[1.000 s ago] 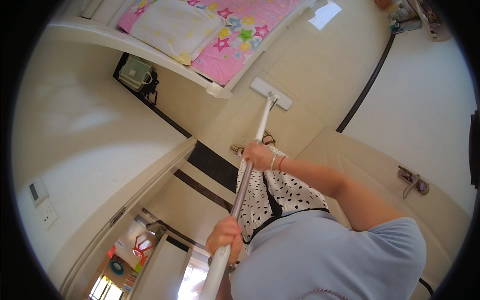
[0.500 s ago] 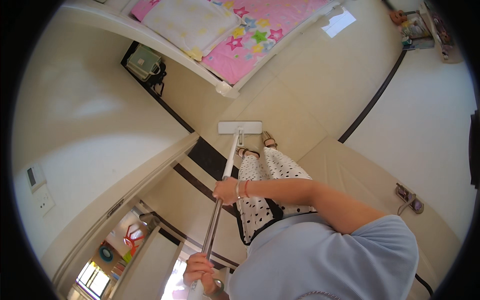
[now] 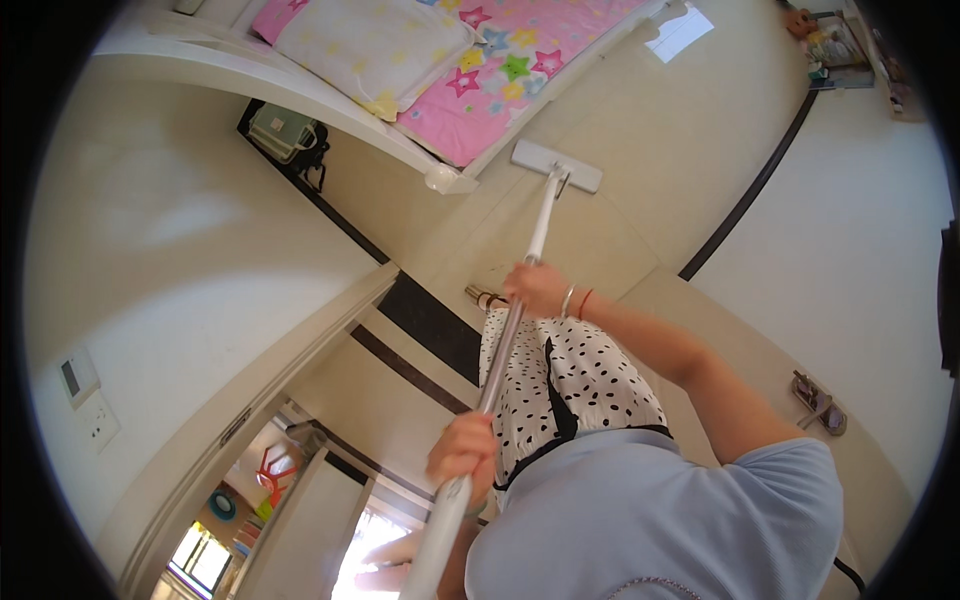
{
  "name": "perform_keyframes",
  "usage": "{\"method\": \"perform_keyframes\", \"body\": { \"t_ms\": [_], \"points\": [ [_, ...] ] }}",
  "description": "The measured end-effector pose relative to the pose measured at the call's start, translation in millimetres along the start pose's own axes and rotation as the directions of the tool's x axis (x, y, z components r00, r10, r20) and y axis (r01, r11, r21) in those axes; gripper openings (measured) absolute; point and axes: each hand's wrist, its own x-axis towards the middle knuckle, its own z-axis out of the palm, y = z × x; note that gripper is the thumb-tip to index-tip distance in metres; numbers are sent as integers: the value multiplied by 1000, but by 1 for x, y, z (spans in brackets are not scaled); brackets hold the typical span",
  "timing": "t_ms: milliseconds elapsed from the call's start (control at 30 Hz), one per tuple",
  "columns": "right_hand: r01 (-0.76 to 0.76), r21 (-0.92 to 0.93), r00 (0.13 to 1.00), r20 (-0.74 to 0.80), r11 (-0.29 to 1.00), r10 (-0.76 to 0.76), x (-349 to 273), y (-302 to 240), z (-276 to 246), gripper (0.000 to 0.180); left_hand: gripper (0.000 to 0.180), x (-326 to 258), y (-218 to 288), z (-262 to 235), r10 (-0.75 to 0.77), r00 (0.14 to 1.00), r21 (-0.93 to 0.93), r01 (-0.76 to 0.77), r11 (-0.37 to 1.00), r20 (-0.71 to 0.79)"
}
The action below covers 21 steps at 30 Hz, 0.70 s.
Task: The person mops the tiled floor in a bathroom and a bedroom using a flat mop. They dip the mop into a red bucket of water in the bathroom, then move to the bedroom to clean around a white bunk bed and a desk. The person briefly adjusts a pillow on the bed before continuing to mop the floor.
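Note:
A flat mop with a long pole (image 3: pixel 500 365) slants from the lower edge up to its white rectangular head (image 3: pixel 540 158), which lies on the floor beside the bed. My right hand (image 3: pixel 537 290), with a silver bangle and a red string at its wrist, is wrapped round the pole's middle. Farther down, my left hand (image 3: pixel 463 455) grips the pole close to its thick white upper end; motion blurs it slightly. My legs, in white trousers with black dots (image 3: pixel 600 375), stand just right of the pole, and one sandal (image 3: pixel 483 297) shows.
A white-framed bed (image 3: pixel 450 180) with pink star bedding stands ahead. Past its corner, a green case (image 3: pixel 283 135) sits against the left wall. A door frame (image 3: pixel 300 345) is close on my left, and an open door with a handle (image 3: pixel 820 403) on my right. Shelves with toys (image 3: pixel 840 60) stand far right.
The mop head has slid forward and right, away from my feet, and turned at an angle. Both hands have moved up and to the right with the pole.

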Motion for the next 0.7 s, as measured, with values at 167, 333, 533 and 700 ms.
{"method": "perform_keyframes", "body": {
  "t_ms": [167, 333, 533, 700],
  "points": [
    [-183, -20, 972, -152, 983, 178, -13, 87, -43, 14, 20, 31, -66, 52, 90, 984, -111, -73, 991, 155],
    [-145, -59, 968, -216, 988, 129, -4, 88, -23, 13, 25, 30, -60, 41, 52, 989, -54, -45, 998, 142],
    [105, 16, 988, -119, 994, -103, 2, -33, 86, 5, 20, -58, 39, -34, -187, 976, 135, 201, 970, -110],
    [141, 118, 975, 153, 983, -158, 9, -139, 111, 6, 12, -85, 99, -63, -251, 928, 246, 321, 915, -275]
  ]
}}
